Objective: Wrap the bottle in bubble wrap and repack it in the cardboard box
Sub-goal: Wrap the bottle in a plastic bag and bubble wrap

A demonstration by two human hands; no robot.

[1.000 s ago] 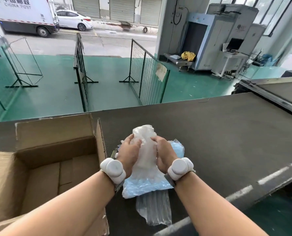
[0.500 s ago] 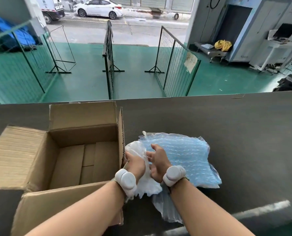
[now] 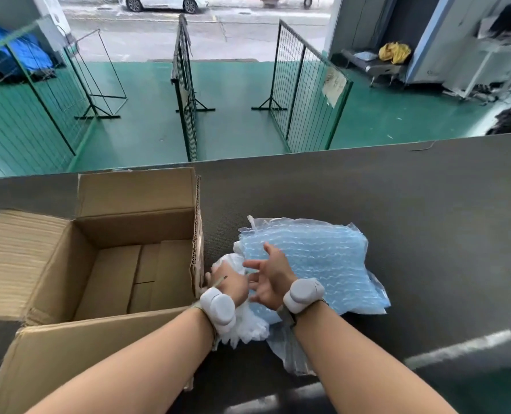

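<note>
Cardboard box (image 3: 105,264) open at 9 o'clock, bundle beside it.
I see my left hand (image 3: 228,283) clamped on the white-wrapped bottle (image 3: 242,321) against the box wall; my right hand (image 3: 270,277), closed on it earlier, has spread its fingers over the blue bubble wrap (image 3: 316,264) at 3 o'clock.

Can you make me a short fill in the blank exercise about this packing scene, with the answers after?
1. The cardboard box stands with its flaps ____.
2. The blue bubble wrap lies to the ____ of the box.
3. The left hand grips a ____ plastic bundle.
4. The right hand has its fingers ____.

Answers: open; right; white; spread
</note>
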